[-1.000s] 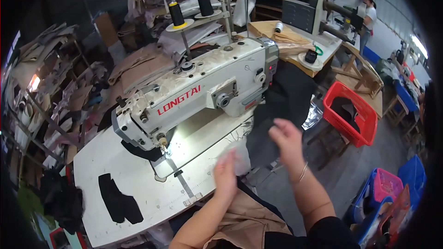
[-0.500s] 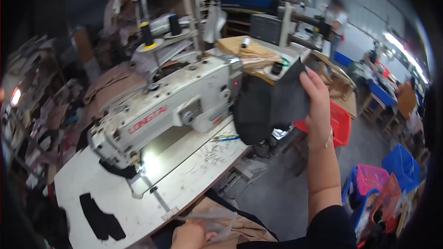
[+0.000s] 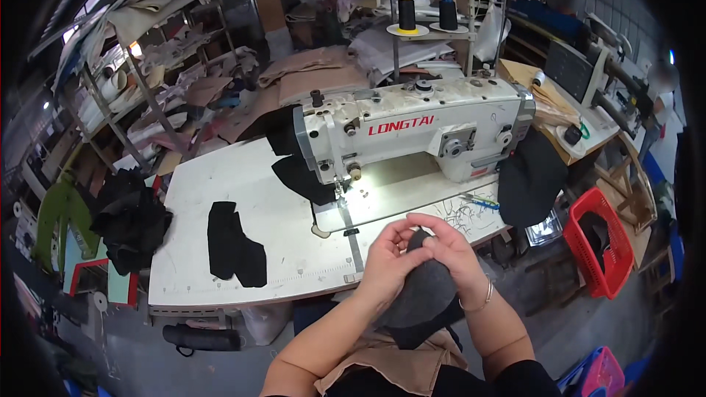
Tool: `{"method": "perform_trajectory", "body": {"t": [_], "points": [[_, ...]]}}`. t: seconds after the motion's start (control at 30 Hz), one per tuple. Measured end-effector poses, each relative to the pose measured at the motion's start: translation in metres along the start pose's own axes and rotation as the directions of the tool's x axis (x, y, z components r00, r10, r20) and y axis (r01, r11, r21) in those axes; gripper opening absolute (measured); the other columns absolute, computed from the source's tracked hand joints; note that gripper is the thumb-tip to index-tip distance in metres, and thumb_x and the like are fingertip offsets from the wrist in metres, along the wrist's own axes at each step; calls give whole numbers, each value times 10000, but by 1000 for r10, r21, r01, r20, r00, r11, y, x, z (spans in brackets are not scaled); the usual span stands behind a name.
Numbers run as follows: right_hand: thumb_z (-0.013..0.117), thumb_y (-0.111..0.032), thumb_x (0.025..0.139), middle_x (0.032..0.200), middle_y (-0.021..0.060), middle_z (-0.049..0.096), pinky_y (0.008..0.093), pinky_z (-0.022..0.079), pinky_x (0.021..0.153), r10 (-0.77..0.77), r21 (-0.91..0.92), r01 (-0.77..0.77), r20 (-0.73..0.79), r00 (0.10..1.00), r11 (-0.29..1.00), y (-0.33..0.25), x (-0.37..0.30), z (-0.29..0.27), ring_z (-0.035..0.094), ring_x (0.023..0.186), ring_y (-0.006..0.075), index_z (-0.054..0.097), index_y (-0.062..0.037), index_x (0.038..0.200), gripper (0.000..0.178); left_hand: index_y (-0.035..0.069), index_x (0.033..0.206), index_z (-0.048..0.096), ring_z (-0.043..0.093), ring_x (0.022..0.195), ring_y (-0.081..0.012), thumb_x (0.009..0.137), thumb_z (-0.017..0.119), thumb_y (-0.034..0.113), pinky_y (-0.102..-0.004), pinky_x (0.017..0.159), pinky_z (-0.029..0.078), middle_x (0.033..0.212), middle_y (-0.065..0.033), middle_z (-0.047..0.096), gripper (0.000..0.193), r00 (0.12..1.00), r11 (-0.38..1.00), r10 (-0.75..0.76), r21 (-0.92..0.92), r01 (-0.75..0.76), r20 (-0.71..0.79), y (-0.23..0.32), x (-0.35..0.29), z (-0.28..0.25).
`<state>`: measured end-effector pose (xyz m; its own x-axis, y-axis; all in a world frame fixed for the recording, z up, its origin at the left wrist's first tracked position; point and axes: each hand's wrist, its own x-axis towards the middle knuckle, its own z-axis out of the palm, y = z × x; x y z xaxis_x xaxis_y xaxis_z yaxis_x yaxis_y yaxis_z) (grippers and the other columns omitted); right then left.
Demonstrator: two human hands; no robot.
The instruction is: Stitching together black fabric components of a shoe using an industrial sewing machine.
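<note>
In front of the table's near edge, my left hand (image 3: 392, 259) and my right hand (image 3: 453, 254) come together, fingers pinched on the upper edge of a dark grey-black fabric piece (image 3: 423, 294). The piece hangs down over the tan cloth (image 3: 393, 360) on my lap. Just beyond my hands stands a white sewing machine (image 3: 412, 129), its lamp lit at the needle. Black fabric (image 3: 301, 180) lies behind and left of the needle. A separate cut black fabric piece (image 3: 235, 246) rests flat on the white table (image 3: 294, 250), left of my hands.
Tweezers (image 3: 479, 201) and loose thread ends lie right of the needle. More black fabric (image 3: 533, 176) hangs at the machine's right end. Two black thread cones (image 3: 407, 13) stand behind. A red basket (image 3: 599, 242) is at right; a black cloth heap (image 3: 129, 213) is at left.
My right hand has come down from the upper right with the dark fabric piece, and my left hand has risen from my lap to meet it. The view has turned left.
</note>
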<state>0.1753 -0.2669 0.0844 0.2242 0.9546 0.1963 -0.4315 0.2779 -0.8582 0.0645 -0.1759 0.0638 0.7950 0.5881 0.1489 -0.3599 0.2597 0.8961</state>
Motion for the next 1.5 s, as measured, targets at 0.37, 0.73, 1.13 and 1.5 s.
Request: {"method": "perform_trajectory", "body": {"t": [0.37, 0.73, 1.13, 1.5], "points": [[551, -95, 925, 1044, 79, 645, 215, 490, 771, -60, -13, 60, -53, 997, 998, -29, 14, -3, 614, 881, 87, 360, -42, 1414, 528, 10, 1249, 482, 542, 944, -132, 833, 644, -26, -244, 792, 488, 1083, -66, 522, 448, 830, 837, 513, 339, -429, -218, -16, -11, -27], [577, -155, 913, 1126, 119, 630, 374, 408, 988, -319, -514, 434, 299, 899, 740, -3, 49, 73, 578, 1116, 262, 444, -44, 1345, 465, 64, 1450, 262, 486, 1226, -287, 909, 580, 104, -425, 1052, 381, 1392, -150, 442, 629, 962, 972, -12, -227, -52, -272, 5, -72, -47], [746, -198, 797, 1011, 81, 682, 268, 497, 771, 360, -699, -92, 247, 900, 709, 57, 46, 15, 641, 907, 171, 675, -65, 1036, 282, 6, 1235, 554, 520, 1197, -382, 867, 639, 341, -543, 997, 406, 1219, -216, 594, 505, 873, 938, 321, 4, -346, 367, 31, -152, -180], [600, 14, 655, 832, -1, 579, 323, 461, 696, -117, -647, 750, 741, 661, 136, 27, 41, 57, 586, 783, 194, 613, -145, 892, 286, -57, 1059, 610, 665, 820, -367, 599, 400, 915, -508, 778, 528, 938, -222, 666, 1096, 618, 852, 510, -451, -266, 599, 79, -103, -195]]}}
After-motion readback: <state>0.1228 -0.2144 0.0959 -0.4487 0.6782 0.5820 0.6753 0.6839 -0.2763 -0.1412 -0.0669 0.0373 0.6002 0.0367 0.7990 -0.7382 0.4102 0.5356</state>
